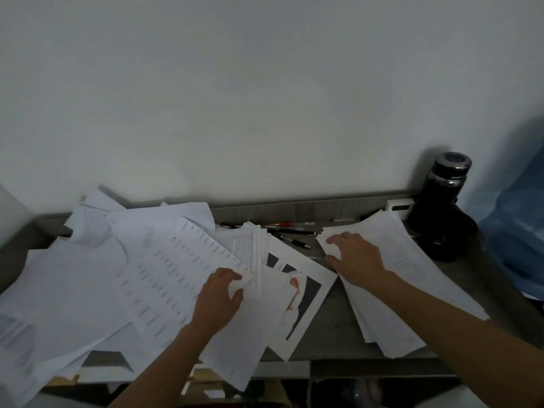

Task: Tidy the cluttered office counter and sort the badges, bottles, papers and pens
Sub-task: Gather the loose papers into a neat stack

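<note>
From the head camera, the left hand has its fingers curled, pinching a corner among the scattered papers, a sprawl of many overlapping sheets running left of those fingers and over the front edge of the desk. The right hand lies with its fingers spread flat on one squared paper stack. Between and beyond the two sets of fingers lie at least four pens: one red pen and three dark ones, the nearest a black pen. Beyond and right of the right fingers stands one black bottle, upright, with one small white box beside it.
</note>
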Motion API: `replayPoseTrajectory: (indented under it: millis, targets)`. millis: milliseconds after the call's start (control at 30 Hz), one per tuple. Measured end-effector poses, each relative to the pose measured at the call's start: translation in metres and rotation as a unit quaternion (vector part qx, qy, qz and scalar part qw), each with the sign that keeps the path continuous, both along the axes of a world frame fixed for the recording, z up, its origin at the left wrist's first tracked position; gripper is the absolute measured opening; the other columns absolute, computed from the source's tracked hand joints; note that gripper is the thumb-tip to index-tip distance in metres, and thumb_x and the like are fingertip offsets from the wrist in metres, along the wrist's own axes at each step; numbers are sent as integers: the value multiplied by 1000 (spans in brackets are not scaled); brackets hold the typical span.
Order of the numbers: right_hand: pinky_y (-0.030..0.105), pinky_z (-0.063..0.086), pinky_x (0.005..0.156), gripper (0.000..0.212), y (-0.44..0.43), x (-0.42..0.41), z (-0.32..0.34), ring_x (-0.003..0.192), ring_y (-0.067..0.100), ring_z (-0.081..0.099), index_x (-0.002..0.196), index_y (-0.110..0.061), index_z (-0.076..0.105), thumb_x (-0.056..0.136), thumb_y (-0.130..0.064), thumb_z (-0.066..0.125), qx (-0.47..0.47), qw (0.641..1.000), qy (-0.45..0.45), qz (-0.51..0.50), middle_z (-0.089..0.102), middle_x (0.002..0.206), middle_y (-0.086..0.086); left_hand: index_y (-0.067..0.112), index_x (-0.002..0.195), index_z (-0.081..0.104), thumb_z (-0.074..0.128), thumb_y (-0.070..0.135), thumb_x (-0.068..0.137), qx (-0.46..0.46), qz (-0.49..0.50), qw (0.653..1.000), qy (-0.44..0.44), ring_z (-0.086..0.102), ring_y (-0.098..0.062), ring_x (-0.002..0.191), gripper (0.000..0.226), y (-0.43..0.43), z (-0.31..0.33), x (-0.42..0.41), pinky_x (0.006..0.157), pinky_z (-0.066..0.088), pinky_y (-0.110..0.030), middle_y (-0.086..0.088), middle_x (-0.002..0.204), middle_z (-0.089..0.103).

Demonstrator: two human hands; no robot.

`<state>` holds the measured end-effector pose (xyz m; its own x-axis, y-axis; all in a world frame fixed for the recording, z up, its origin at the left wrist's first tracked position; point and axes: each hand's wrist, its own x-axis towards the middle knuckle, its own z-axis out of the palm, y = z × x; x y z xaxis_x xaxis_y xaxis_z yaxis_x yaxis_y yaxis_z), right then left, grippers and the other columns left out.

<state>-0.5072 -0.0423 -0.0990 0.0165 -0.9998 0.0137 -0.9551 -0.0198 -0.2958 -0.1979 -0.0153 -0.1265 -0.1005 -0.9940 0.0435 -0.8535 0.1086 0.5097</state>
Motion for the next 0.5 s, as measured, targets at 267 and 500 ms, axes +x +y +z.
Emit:
replayPoseTrajectory:
  millis: [267, 500]
  targets:
    - [23, 45, 82, 39, -17, 139, -5, 93, 10, 57, 123, -22, 59, 89, -39, 65, 87, 983, -158, 41, 65, 115, -1, 20, 137, 46, 54, 40, 93, 69, 133, 983, -105, 37, -26, 133, 49, 21, -17, 163, 108, 33, -38, -7, 148, 36]
    - [36, 36, 107, 97, -42, 244, -20, 136, 28, 40, 150, -11, 25, 78, -56, 71, 207, 961, -178, -39, 34, 153, 10, 30, 154, 8, 37, 60, 94, 200, 44, 967, -154, 2, -30, 148, 73, 42, -45, 243, 118, 15, -44, -5, 162, 0]
